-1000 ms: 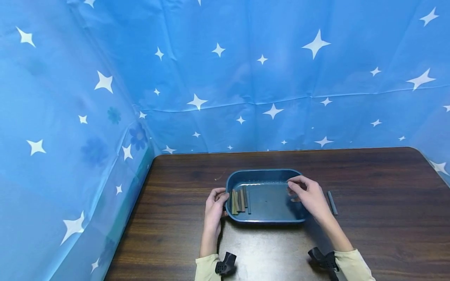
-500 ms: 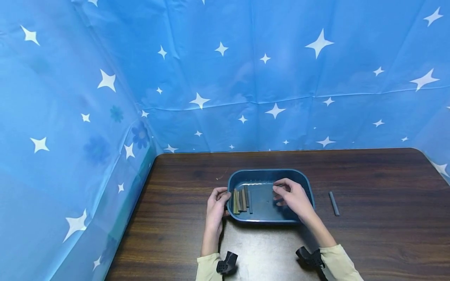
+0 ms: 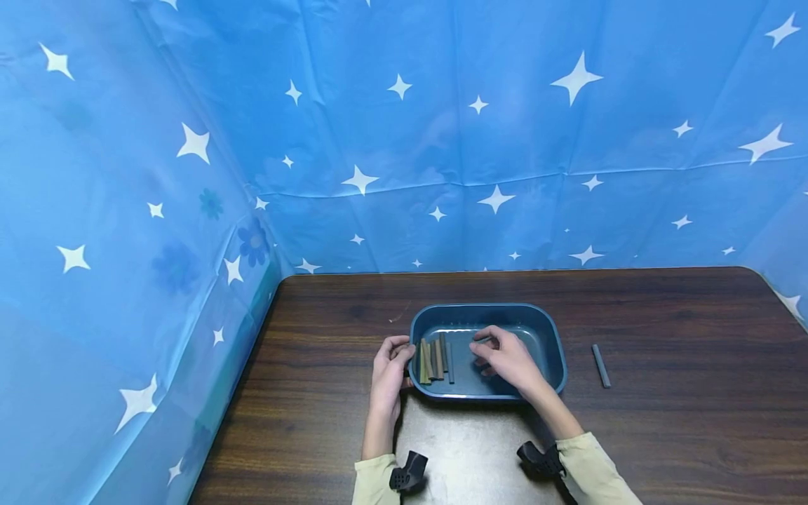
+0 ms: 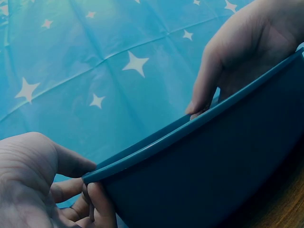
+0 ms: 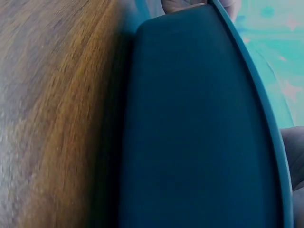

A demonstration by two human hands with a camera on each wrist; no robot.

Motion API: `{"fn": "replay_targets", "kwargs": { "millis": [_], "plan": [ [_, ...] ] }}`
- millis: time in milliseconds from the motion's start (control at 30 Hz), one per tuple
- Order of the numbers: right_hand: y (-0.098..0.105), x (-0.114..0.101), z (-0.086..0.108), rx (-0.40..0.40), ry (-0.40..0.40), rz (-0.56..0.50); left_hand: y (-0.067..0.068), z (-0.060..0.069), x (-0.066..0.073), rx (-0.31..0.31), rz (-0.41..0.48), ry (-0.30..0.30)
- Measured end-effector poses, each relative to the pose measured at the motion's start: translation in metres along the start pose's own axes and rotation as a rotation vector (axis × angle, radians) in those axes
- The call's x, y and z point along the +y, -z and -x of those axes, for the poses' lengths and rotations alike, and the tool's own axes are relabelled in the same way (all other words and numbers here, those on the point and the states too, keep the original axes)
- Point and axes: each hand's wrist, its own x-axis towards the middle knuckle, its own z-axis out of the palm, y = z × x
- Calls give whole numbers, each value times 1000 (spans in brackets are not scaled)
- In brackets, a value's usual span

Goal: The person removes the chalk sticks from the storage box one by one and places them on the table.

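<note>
No readable text, labels, numbers (in any view)

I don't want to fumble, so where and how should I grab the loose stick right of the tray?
Probably pinch the stick mid-length from above, across its long sides: it lies flat on the table, slim, straight, clear of the tray.

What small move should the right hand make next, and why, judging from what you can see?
Probably ease the right hand slightly left and down, beside the thin blue-grey stick. It is inside the tray, just right of the row of sticks, while the left hand grips the tray's left edge. Whether it holds a stick is unclear.
</note>
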Motion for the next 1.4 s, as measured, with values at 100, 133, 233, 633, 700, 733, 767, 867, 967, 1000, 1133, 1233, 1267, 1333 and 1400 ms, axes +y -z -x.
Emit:
{"fn": "replay_targets", "kwargs": {
  "millis": [100, 133, 233, 633, 700, 733, 767, 867, 967, 1000, 1133, 1233, 1267, 1333, 1400],
  "plan": [
    [-3, 0, -2, -18, -16, 0, 0, -1, 0, 2, 2, 3],
    [-4, 0, -4, -20, -22, 2, 0, -1, -1, 3, 3, 4],
    [-8, 1, -9, -16, -26, 10, 0, -2, -1, 4, 4, 3],
    [-23, 1, -21, 20, -16, 160, 0, -1, -1, -3, 6, 5],
    [-25, 1, -22, 25, -16, 181, 0, 0, -1, 1, 3, 8],
    [-26, 1, -23, 28, -18, 189, 0, 0, -1, 3, 1, 8],
    [-27, 0, -23, 29, -14, 197, 0, 0, -1, 5, -1, 9],
    [-30, 0, -25, 32, -4, 216, 0, 0, -1, 7, -6, 5],
    [-34, -1, -27, 28, -3, 217, -1, -1, -1, 6, -9, 1],
    [-35, -1, -27, 26, -4, 218, -1, -1, -1, 6, -8, 1],
    [-39, -2, -30, 10, -13, 216, -1, -2, -2, 7, -3, -2],
    [-41, -3, -32, 4, -14, 227, -1, -3, -3, 8, 2, 6],
    [-42, -4, -32, 3, -15, 226, -1, -3, -2, 8, 3, 8],
    [-44, -5, -33, 1, -13, 228, -1, -3, -3, 7, 5, 10],
    [-47, -5, -34, -5, -12, 224, -1, -3, -3, 4, 7, 7]
  ]
}}
